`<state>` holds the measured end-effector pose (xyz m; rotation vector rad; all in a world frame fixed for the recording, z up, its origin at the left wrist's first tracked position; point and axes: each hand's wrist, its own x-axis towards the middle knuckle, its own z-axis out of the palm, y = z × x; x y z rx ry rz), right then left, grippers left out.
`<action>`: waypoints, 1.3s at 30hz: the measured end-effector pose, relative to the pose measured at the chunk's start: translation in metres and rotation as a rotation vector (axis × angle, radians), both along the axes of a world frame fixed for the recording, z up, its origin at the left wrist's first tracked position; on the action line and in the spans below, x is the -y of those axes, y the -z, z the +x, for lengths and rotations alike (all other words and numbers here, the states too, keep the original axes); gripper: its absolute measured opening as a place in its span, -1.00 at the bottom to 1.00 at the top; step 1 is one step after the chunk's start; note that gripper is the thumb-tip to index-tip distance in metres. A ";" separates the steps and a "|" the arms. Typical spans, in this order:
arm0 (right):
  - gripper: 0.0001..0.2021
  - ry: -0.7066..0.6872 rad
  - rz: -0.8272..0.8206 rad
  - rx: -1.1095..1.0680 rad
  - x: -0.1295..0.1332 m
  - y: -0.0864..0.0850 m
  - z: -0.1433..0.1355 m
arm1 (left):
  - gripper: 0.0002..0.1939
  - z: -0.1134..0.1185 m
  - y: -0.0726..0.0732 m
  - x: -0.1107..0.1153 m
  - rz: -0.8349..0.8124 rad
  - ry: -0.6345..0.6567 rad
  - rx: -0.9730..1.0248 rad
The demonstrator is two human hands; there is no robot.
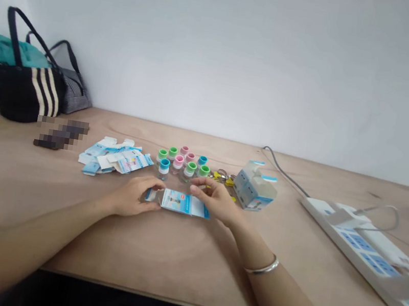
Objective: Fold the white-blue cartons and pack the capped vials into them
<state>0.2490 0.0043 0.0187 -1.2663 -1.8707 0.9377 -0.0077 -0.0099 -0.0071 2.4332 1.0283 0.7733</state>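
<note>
The left hand's grip [139,197] pinches the near end of a small blue and white paper box [177,202] low over the wooden counter [126,254]. The right hand [216,202] curls over its other end, fingers a bit apart; I can't tell if they touch it. Its small print is too blurry to read. Behind sit round little jars [163,168] with bright ring tops, some partly hidden, beside a messy pile of flat boxes [129,159].

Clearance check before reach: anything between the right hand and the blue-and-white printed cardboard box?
Nothing visible: the right hand is at the right end of the box. The small round green-, pink- and blue-rimmed containers stand beyond it.
</note>
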 end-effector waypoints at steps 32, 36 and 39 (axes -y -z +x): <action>-0.42 -0.251 0.239 0.329 0.010 -0.001 -0.015 | -0.75 0.000 0.006 -0.010 -0.139 -0.222 0.266; -0.45 -0.211 0.277 0.351 0.010 -0.003 -0.012 | -0.70 -0.010 0.003 -0.012 -0.428 -0.264 0.365; -0.45 -0.231 0.297 0.359 0.011 -0.004 -0.012 | -0.66 -0.007 0.004 -0.010 -0.620 -0.222 0.444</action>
